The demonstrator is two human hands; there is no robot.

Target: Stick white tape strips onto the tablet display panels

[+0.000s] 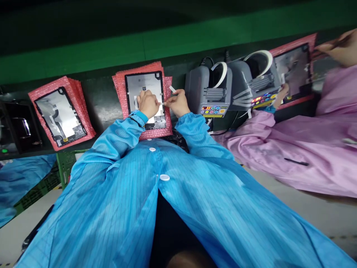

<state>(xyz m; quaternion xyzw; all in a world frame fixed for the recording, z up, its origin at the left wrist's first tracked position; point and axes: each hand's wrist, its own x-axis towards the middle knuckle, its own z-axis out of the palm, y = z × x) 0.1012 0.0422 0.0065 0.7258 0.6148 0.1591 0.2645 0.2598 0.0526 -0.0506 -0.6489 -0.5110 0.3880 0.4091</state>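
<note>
An open tablet housing [135,82] with a silvery inner panel lies on stacked pink bubble-wrap pouches [120,87] in front of me. Over its middle, my left hand [148,104] has curled fingers, with thumb and fingertips close together near the housing's right edge; what they hold, if anything, is hidden. My right hand [180,104] is just off that edge, its fingers pinched. A short white strip of tape [172,89] sticks up from its fingers. The two hands' fingertips nearly meet at the edge. White tape pieces show along the housing's border.
Another tablet housing [58,111] rests on pink pouches to the left. On the right stand two grey tape dispensers [196,89] [241,80] with white rolls. Beyond them, a co-worker in a pink smock [292,141] has hands at a further tablet housing [295,70].
</note>
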